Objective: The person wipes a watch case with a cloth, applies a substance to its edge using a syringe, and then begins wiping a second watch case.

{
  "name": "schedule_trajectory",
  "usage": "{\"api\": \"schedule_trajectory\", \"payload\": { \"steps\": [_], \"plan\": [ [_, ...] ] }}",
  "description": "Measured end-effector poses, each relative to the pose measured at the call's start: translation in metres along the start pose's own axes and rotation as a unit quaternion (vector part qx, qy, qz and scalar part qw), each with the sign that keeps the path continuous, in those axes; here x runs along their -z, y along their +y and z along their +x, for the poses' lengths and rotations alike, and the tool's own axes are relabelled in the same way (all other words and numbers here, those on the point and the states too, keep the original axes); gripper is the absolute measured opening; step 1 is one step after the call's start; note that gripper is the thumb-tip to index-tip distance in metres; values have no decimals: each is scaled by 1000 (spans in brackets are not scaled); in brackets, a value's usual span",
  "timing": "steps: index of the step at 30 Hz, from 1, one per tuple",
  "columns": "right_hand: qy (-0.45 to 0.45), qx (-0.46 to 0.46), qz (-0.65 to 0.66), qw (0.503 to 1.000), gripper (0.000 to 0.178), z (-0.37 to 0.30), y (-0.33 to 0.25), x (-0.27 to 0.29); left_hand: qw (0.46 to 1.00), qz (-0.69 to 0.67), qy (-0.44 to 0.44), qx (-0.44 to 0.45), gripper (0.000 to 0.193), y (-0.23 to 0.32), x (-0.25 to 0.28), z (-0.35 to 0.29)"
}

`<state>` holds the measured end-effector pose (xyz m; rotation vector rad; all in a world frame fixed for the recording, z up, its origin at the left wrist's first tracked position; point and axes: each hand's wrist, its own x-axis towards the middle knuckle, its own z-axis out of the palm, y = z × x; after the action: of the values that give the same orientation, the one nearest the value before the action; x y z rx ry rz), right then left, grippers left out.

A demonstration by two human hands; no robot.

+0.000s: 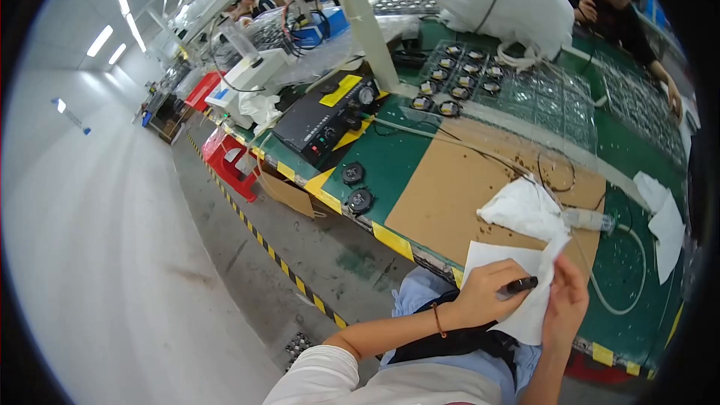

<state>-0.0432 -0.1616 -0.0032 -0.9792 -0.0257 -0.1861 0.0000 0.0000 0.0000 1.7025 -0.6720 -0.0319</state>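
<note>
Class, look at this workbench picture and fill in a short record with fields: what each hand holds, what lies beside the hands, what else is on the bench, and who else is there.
Left hand: fingers closed on a small dark pen-like tool
Right hand: grips the edge of a white cloth
Beside the hands: crumpled white wipe, clear syringe-like dispenser with a hose
Surface: brown board on a green bench
Further back: black control box, clear trays of round parts, large white bag
Others: a person in dark clothes across the bench

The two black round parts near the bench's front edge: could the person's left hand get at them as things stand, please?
Probably yes, once freed: the left hand holds a black marker on white cloth, and bare green mat leads to the round parts.
</note>
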Motion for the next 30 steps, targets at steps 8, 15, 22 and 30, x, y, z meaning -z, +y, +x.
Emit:
{"api": "schedule_trajectory", "payload": {
  "steps": [8, 15, 22, 30],
  "plan": [
    [33, 41, -283, 958, 21, -5, 2, -13, 995, 21, 78, -64, 19, 0, -5, 5],
    [65, 107, -405, 906, 12, -5, 0, -16, 993, -5, 93, -71, 16, -1, -8, 6],
    [59, 134, -422, 895, 13, -5, 3, -18, 995, -1, 90, -51, 11, -5, -9, 3],
    [110, 97, -430, 891, 8, -2, 10, -11, 992, 2, 101, -72, 12, -1, -7, 5]
  ]
}}
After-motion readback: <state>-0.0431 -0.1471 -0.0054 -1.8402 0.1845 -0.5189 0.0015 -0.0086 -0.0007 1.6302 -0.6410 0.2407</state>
